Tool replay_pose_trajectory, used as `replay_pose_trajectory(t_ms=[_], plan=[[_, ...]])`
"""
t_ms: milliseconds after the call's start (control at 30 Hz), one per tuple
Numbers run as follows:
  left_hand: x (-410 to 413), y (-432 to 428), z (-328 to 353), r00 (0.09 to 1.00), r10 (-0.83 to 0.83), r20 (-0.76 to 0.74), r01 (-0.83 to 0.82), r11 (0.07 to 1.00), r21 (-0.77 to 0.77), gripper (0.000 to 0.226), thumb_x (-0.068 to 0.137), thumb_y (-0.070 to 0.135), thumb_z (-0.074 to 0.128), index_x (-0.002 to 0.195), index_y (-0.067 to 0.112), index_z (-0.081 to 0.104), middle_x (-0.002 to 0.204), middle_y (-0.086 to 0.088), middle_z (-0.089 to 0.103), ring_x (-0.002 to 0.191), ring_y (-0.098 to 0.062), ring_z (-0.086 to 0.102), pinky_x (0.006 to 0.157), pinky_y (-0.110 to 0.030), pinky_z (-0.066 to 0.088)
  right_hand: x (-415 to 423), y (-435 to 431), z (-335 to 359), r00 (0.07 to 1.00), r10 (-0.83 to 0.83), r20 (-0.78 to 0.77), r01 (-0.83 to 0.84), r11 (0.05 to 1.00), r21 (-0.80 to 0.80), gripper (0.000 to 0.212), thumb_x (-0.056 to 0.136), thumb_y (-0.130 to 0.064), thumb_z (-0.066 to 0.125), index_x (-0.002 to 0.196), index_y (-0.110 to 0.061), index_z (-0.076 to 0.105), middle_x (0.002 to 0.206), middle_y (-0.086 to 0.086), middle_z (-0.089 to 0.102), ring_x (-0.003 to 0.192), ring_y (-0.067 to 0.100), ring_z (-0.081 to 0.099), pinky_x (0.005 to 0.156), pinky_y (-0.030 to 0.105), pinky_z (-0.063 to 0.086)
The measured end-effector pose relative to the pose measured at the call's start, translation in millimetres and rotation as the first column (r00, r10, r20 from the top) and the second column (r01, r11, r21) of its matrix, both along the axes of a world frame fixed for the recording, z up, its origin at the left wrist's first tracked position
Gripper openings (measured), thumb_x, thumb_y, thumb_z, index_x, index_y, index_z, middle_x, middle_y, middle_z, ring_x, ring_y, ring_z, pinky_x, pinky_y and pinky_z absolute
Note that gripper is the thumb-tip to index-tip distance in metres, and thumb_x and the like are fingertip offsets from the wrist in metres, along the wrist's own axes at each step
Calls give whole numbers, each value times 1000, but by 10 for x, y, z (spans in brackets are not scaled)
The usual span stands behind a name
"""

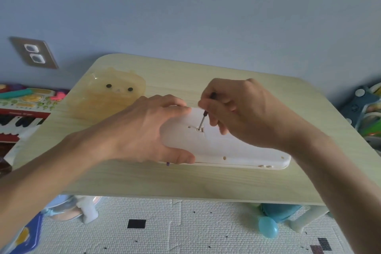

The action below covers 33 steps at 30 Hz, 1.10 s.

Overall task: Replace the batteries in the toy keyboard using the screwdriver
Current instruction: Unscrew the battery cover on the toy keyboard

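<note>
We are looking at the toy keyboard (226,146) lying face down just right of the middle of the frame, its plain white underside turned up and its long body running toward the lower right across the pale wooden table (206,179). We are seeing the screwdriver (203,119) standing tilted over the upper middle of that underside, its thin metal shaft reaching down into a small recess beside the stepped outline of a panel, its dark handle end poking out above the fingers. The right hand (243,113) is coming in from the lower right and is pinching the handle between thumb and fingertips, the other fingers curled loosely over the keyboard. The left hand (144,130) is coming in from the lower left and is clamping the keyboard's left end, thumb pressed on the near edge and fingers wrapped over the far edge. Behind the left hand, toward the upper left of the table, a translucent yellowish bear-faced tray (115,93) is lying flat. At the left edge of the frame a colourful toy box (22,113) printed with piano keys is sitting beside the table. Below the table, a white textured floor mat (185,229) is filling the bottom of the frame, with a blue plastic toy (268,227) resting on it at the lower right.
</note>
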<state>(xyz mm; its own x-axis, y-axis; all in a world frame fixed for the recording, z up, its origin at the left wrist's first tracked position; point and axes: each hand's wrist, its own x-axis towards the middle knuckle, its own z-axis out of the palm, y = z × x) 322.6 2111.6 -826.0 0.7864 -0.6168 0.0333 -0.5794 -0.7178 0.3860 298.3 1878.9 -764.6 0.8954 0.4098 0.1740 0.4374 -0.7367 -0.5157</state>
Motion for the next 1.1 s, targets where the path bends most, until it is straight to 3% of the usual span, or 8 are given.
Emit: replay_pose_trajectory(t_ms=[100,267,467,667,867,933,1000,1100], plan=[[-2,0,4,1000,8,-7,-8,1000,5,111,59,102,54,150,38,48,152,33,39,142,0,40,122,-38,31,-3,-91,88,994,-1,-110,-3,999,-32,26,108,-13,48,97,-16,71,78,-4,78,65,9,77,62,23,57],[5,-2,7,1000,14,-14,-14,1000,5,116,58,103,53,154,39,44,155,36,33,144,5,34,124,-31,26,4,-70,41,993,-31,114,43,994,-98,39,104,-27,60,67,-16,68,60,-3,72,54,11,67,54,30,51],[-1,5,3,1000,21,-20,-21,1000,8,119,57,104,53,156,38,42,159,34,32,148,4,32,127,-33,24,13,-85,14,994,-25,109,27,1000,-10,7,99,-26,69,98,-19,69,58,-6,69,53,7,64,53,20,46],[6,4,1,998,37,-58,-37,999,7,117,55,104,54,154,43,41,155,39,32,145,-2,35,124,-37,30,-27,-166,158,998,24,-62,-27,998,-55,23,104,-14,56,93,-15,76,75,-6,79,65,7,77,61,24,59],[24,26,-36,996,50,-69,-51,999,-5,120,52,108,53,155,48,38,156,41,29,147,-7,35,125,-41,32,11,-53,69,983,-41,177,73,981,-179,51,107,-31,54,62,-6,59,50,5,63,49,19,54,55,38,48],[32,26,-46,997,46,-64,-46,999,0,121,52,109,52,155,49,37,157,40,29,149,-8,35,125,-42,32,23,-24,20,979,-24,203,62,981,-181,37,105,-25,55,74,-8,65,54,2,63,52,17,57,59,41,50],[35,29,-47,997,44,-62,-44,999,2,120,52,109,52,155,49,37,158,40,29,149,-8,36,125,-42,32,15,-25,25,991,-24,132,42,990,-134,14,104,-25,60,99,-15,69,57,-8,65,56,4,63,58,21,50],[35,33,-45,997,44,-65,-44,999,1,120,53,108,52,155,48,38,157,39,30,148,-9,38,123,-43,33,-8,-72,71,1000,-22,21,22,999,-44,14,98,-31,70,92,-19,67,61,-6,71,52,7,68,53,19,51]])
